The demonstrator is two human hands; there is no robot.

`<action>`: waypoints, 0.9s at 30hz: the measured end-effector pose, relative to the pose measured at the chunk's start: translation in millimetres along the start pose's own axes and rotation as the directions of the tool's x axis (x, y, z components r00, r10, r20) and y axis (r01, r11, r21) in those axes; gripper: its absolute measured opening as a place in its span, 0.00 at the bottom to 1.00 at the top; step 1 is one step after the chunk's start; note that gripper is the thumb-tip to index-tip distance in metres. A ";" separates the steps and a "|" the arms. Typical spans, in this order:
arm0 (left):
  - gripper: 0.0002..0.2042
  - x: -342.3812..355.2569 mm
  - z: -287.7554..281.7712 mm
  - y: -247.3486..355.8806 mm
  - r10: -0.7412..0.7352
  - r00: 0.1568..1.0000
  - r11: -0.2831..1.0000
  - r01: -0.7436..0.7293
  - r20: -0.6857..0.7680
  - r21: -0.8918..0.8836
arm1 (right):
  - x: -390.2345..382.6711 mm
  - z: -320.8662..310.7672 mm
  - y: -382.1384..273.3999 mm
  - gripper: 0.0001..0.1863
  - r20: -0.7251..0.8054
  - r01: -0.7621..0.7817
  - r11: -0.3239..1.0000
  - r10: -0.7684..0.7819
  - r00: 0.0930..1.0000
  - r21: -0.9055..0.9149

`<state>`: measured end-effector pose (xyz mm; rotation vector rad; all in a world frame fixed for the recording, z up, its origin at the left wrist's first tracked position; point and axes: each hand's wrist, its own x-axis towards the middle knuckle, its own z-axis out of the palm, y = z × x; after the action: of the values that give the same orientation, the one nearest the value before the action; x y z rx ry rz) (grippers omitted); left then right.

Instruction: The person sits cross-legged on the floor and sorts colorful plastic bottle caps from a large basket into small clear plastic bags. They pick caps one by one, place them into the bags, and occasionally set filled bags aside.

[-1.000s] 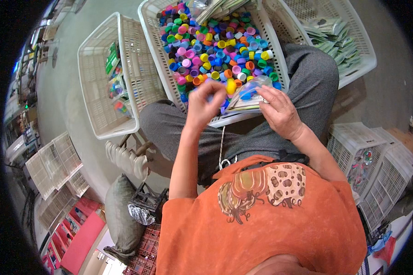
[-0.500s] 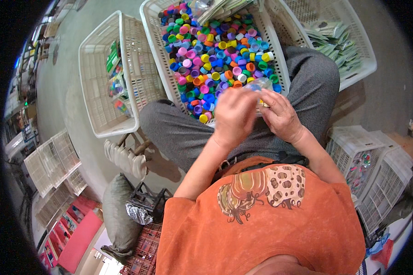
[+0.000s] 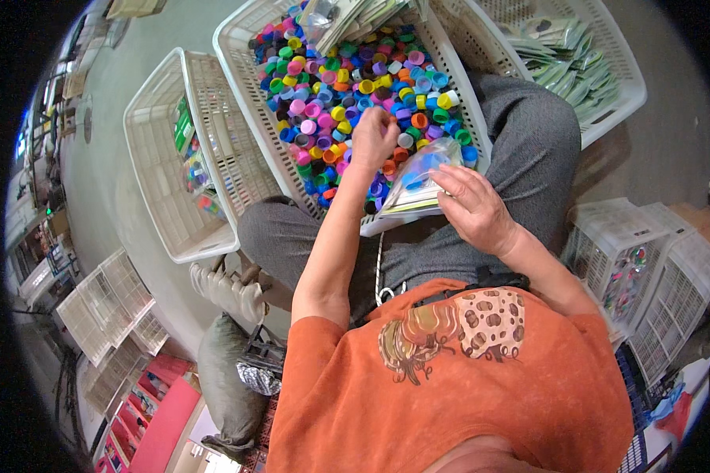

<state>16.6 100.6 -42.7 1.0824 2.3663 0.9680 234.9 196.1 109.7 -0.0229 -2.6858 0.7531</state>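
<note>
A white perforated basket (image 3: 231, 57) in front of me holds a heap of colourful plastic caps (image 3: 341, 83), with stacked flat packets (image 3: 361, 24) on its far end. My left hand (image 3: 373, 140) is down over the caps, fingertips pinched on something I cannot make out. My right hand (image 3: 475, 206) grips a clear plastic bag (image 3: 414, 180) with blue pieces and printed cards inside, held at the basket's near edge over my lap.
Another white basket (image 3: 146, 134) with bagged items stands left; one of green packets (image 3: 576, 75) is at the right. Stacked crates (image 3: 670, 276) lie lower right. A grey sack (image 3: 225, 382), plastic grids (image 3: 102, 307) and pink bins (image 3: 154, 426) are lower left.
My left hand has moved from the bag up and left into the caps. The bag, covered half a second ago, now shows clearly in my right hand, which has shifted slightly.
</note>
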 end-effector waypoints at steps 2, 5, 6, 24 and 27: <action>0.08 17.4 -9.0 15.4 -0.155 0.988 0.988 0.155 0.012 -0.002 | 0.6 1.0 1.1 0.07 0.003 -0.008 1.000 0.008 1.000 0.001; 0.14 42.3 -1.8 -2.3 -0.155 0.978 0.959 0.115 0.140 0.259 | 2.9 1.1 -0.1 0.07 0.006 -0.007 1.000 0.007 1.000 0.014; 0.14 49.9 1.3 -4.0 -0.174 0.965 0.928 0.094 0.196 0.361 | 2.8 0.8 -0.2 0.07 0.015 -0.010 1.000 0.010 1.000 0.013; 0.16 -58.5 -121.7 93.9 -0.024 0.998 0.961 0.042 0.066 -0.273 | -1.2 -4.7 -8.5 0.09 0.001 -0.069 0.992 0.069 0.998 -0.108; 0.18 -103.0 -126.0 135.3 0.147 0.988 0.965 -0.134 0.043 -0.225 | -2.0 -3.7 -12.5 0.08 0.019 -0.052 0.995 0.054 0.998 -0.091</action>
<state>81.2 30.4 146.2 1.1850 2.0973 1.2007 238.9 187.1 118.3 -0.1098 -2.7474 0.6509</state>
